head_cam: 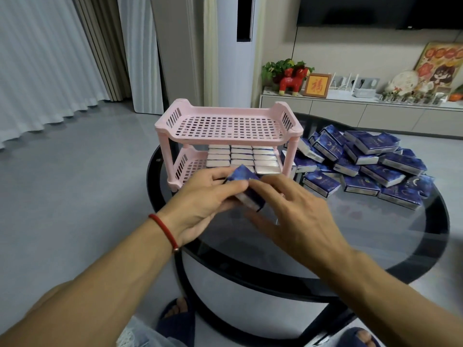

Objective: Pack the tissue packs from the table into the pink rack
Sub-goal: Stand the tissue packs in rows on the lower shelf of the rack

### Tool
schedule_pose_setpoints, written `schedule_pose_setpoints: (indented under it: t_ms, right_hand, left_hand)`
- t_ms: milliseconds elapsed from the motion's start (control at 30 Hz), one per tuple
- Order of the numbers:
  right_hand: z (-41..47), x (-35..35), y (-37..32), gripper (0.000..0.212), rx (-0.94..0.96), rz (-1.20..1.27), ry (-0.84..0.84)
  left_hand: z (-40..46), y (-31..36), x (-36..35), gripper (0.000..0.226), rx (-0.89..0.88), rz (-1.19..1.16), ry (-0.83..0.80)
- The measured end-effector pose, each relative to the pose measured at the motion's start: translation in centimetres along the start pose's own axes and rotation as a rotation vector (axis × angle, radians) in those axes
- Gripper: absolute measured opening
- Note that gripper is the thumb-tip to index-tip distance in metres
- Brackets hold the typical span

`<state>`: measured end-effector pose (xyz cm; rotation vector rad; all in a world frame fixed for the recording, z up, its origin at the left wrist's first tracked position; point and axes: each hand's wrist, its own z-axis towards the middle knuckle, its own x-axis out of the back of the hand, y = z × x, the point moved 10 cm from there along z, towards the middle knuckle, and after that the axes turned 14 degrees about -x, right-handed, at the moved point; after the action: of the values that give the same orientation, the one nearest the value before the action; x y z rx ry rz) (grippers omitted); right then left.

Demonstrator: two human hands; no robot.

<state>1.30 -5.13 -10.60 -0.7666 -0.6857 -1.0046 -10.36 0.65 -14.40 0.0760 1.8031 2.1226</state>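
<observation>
Dark glass table (pixel 350 236), round, black rim; both hands at frame centre on one blue tissue pack (pixel 246 189).

Left hand (pixel 200 204), red cord on its wrist, has thumb and fingers curled round the pack's left end; right hand (pixel 295 211) touches the pack's right side, thumb on top, fingers spread and only loosely bent over the glass. The pack is tilted, just in front of the pink rack (pixel 225 136), which stands at the table's far left edge. Rack's top shelf is bare; lower shelf carries rows of packs (pixel 243 159) stacked with pale ends facing out. A loose heap of blue packs (pixel 363 166) lies on the glass at centre right. Room: grey floor (pixel 75 184), white curtains (pixel 45 66) upper left, low cabinet (pixel 350 111) with ornaments upper right, under a dark screen.
</observation>
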Motion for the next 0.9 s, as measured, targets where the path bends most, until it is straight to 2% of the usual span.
schedule_pose_setpoints:
  t_ms: [133, 200, 267, 367, 500, 600, 733, 900]
  right_hand:
    - [1.1, -1.0, 1.2, 0.031, -0.099, 0.097, -0.032]
    - [2.0, -0.9, 3.4, 0.017, -0.21, 0.175, 0.032]
    - [2.8, -0.8, 6.1, 0.013, -0.357, 0.261, 0.099]
    - [3.2, -1.4, 10.0, 0.028, -0.604, 0.41, 0.163]
    - [3.5, -4.8, 13.2, 0.056, -0.842, 0.515, 0.015]
    - [3.9, -6.1, 12.8, 0.045, -0.8, 0.467, -0.119]
    - [4.4, -6.3, 12.8, 0.03, -0.731, 0.394, -0.143]
    - [4.7, -6.4, 13.2, 0.028, -0.718, 0.34, -0.156]
  left_hand:
    - [0.5, -0.1, 4.2, 0.045, 0.028, 0.186, 0.111]
    - [0.6, 0.2, 6.1, 0.047, 0.021, 0.32, 0.155]
    - [0.9, 0.9, 7.2, 0.044, -0.032, 0.455, 0.161]
    - [1.6, 2.1, 8.2, 0.039, -0.16, 0.682, 0.162]
    - [2.2, 2.6, 7.5, 0.037, -0.3, 0.854, 0.142]
    - [2.9, 2.4, 7.3, 0.04, -0.365, 0.939, 0.168]
    - [3.8, 1.3, 7.4, 0.041, -0.409, 0.994, 0.192]
    - [4.0, 0.2, 7.3, 0.041, -0.481, 0.993, 0.279]
